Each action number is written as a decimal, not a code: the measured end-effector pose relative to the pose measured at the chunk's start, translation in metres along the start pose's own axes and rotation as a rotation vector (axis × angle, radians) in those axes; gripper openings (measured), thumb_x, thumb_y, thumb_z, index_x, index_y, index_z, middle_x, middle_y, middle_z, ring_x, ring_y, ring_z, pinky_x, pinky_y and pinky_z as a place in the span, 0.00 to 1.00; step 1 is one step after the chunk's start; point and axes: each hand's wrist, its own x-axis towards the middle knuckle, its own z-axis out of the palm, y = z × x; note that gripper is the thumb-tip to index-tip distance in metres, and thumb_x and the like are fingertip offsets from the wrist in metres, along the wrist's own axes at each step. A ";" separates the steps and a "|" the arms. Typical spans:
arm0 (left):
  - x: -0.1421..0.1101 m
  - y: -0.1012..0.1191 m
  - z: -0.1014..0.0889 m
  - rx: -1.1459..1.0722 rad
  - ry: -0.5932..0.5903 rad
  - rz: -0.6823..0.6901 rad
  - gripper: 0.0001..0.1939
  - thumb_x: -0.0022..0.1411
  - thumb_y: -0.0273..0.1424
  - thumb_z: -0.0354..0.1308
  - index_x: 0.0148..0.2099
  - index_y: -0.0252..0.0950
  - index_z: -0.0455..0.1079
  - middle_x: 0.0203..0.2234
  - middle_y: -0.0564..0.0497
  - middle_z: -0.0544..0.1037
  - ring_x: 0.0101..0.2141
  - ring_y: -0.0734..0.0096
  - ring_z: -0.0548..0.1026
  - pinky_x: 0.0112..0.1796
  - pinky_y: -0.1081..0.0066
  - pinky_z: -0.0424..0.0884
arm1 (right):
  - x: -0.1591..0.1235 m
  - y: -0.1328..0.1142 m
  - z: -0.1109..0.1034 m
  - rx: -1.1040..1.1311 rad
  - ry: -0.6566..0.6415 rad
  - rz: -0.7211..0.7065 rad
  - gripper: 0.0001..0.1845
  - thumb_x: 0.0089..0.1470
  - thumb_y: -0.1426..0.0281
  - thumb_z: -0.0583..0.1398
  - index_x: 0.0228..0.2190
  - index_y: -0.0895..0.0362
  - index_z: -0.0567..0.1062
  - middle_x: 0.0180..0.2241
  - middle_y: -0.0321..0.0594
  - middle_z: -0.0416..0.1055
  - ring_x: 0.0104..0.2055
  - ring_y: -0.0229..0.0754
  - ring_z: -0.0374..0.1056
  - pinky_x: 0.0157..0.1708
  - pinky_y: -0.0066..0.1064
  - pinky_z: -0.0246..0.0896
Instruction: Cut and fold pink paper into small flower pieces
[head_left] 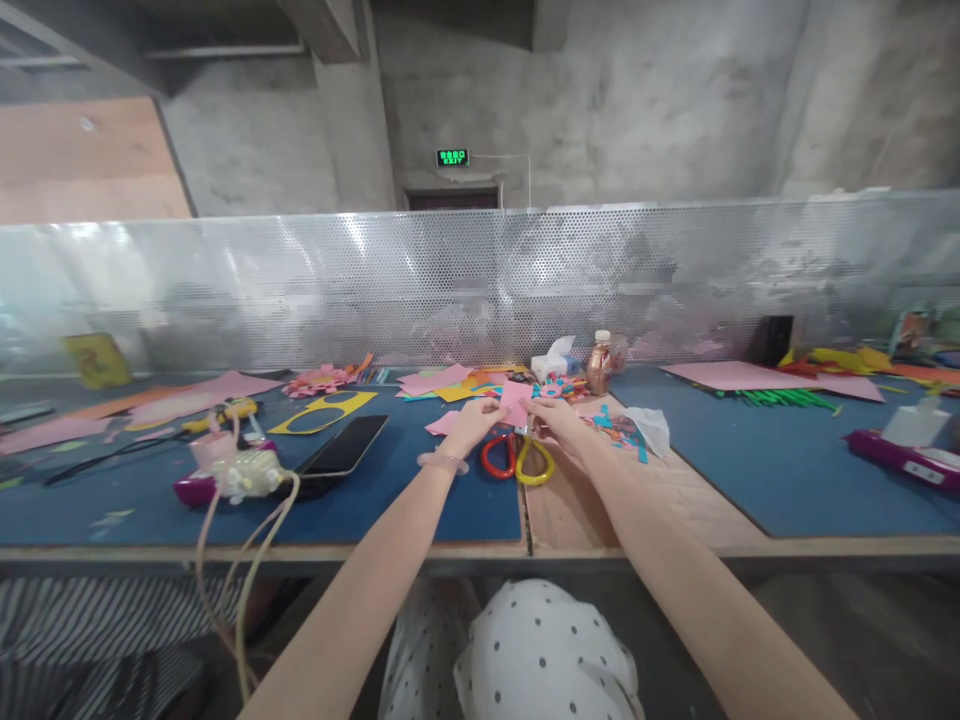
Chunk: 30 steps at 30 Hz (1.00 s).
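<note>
Between my two hands a small pink sheet of paper [516, 402] is held up above the table. My left hand [480, 416] pinches its left edge, and a bracelet circles that wrist. At the paper's right edge, my right hand [553, 420] has its fingers closed on it. Just below lie scissors [533, 464] with one red and one yellow handle loop; their blades are mostly hidden by the hands and paper. Another pink piece [442, 424] lies beside my left hand. Blue and red paper scraps [611, 428] are scattered right of my right hand.
Left on the blue mat stand a phone [349, 445] and a power strip with plugs [244, 472], cables hanging over the edge. Farther back are a cut yellow sheet [322, 412], a pink paper flower [319, 379], a bottle [599, 364] and tissues [556, 358].
</note>
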 end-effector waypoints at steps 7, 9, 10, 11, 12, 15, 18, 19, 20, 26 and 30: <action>0.001 0.000 0.000 0.010 0.009 -0.007 0.14 0.49 0.39 0.55 0.30 0.31 0.67 0.23 0.50 0.72 0.24 0.74 0.68 0.27 0.73 0.66 | 0.001 0.001 0.004 -0.025 -0.004 -0.002 0.15 0.42 0.60 0.60 0.26 0.60 0.71 0.09 0.28 0.56 0.12 0.28 0.52 0.11 0.20 0.47; 0.001 -0.001 0.000 0.006 0.006 -0.013 0.14 0.49 0.39 0.55 0.31 0.31 0.68 0.24 0.50 0.72 0.24 0.74 0.68 0.26 0.73 0.66 | 0.001 0.001 0.004 -0.024 0.002 -0.024 0.14 0.43 0.60 0.60 0.26 0.59 0.71 0.10 0.28 0.57 0.12 0.28 0.53 0.11 0.20 0.48; 0.001 0.000 0.000 -0.001 0.008 -0.019 0.14 0.49 0.39 0.55 0.31 0.31 0.68 0.25 0.50 0.72 0.24 0.74 0.69 0.26 0.73 0.66 | 0.002 0.002 0.003 -0.027 0.015 -0.040 0.14 0.43 0.60 0.59 0.25 0.59 0.71 0.10 0.28 0.57 0.12 0.28 0.53 0.11 0.20 0.48; 0.001 0.000 0.000 -0.012 0.008 -0.025 0.14 0.49 0.39 0.55 0.32 0.31 0.68 0.25 0.50 0.72 0.25 0.74 0.69 0.26 0.73 0.66 | 0.003 0.002 0.002 -0.035 0.032 -0.053 0.13 0.43 0.60 0.60 0.25 0.59 0.71 0.10 0.27 0.57 0.12 0.28 0.52 0.11 0.19 0.47; 0.000 0.000 0.000 -0.019 0.007 -0.030 0.14 0.49 0.39 0.55 0.32 0.31 0.68 0.26 0.49 0.72 0.25 0.74 0.69 0.26 0.73 0.66 | 0.004 0.002 0.002 -0.047 0.051 -0.055 0.13 0.42 0.61 0.60 0.25 0.59 0.71 0.10 0.27 0.57 0.11 0.28 0.52 0.11 0.19 0.47; 0.000 0.001 0.001 -0.016 0.002 -0.033 0.13 0.49 0.37 0.55 0.32 0.31 0.68 0.25 0.50 0.72 0.24 0.74 0.68 0.26 0.74 0.65 | 0.006 0.001 -0.001 -0.075 0.089 -0.022 0.11 0.39 0.65 0.62 0.25 0.60 0.72 0.11 0.27 0.59 0.11 0.27 0.52 0.11 0.20 0.47; -0.001 0.002 0.002 0.000 -0.006 -0.028 0.12 0.48 0.36 0.55 0.31 0.31 0.67 0.23 0.50 0.71 0.23 0.76 0.67 0.26 0.74 0.64 | 0.006 0.000 -0.002 -0.026 0.077 -0.007 0.09 0.37 0.68 0.64 0.24 0.60 0.71 0.12 0.28 0.61 0.12 0.27 0.53 0.12 0.20 0.50; -0.001 0.002 0.002 0.001 -0.011 -0.026 0.12 0.48 0.36 0.56 0.31 0.31 0.67 0.23 0.51 0.70 0.23 0.76 0.67 0.26 0.74 0.63 | 0.006 -0.001 -0.002 -0.005 0.071 -0.008 0.09 0.37 0.69 0.64 0.24 0.59 0.71 0.12 0.28 0.61 0.12 0.27 0.53 0.12 0.20 0.50; -0.001 0.003 0.002 0.002 -0.016 -0.022 0.12 0.48 0.36 0.56 0.30 0.31 0.67 0.23 0.51 0.70 0.23 0.76 0.66 0.26 0.74 0.63 | 0.005 -0.001 -0.002 0.012 0.066 -0.007 0.09 0.36 0.70 0.64 0.23 0.59 0.70 0.12 0.28 0.61 0.12 0.27 0.53 0.12 0.20 0.50; -0.003 0.009 0.002 0.052 -0.029 -0.023 0.12 0.46 0.37 0.56 0.27 0.32 0.66 0.21 0.53 0.68 0.22 0.77 0.65 0.27 0.74 0.62 | 0.006 0.001 -0.002 0.095 0.052 -0.023 0.11 0.36 0.68 0.64 0.22 0.59 0.68 0.11 0.29 0.61 0.12 0.28 0.54 0.13 0.21 0.52; -0.005 0.013 0.003 0.118 -0.025 -0.019 0.10 0.47 0.36 0.56 0.25 0.32 0.66 0.20 0.53 0.68 0.23 0.76 0.65 0.27 0.74 0.62 | 0.006 -0.001 -0.004 0.104 0.120 -0.076 0.15 0.32 0.66 0.66 0.22 0.60 0.69 0.13 0.29 0.62 0.12 0.27 0.54 0.13 0.21 0.52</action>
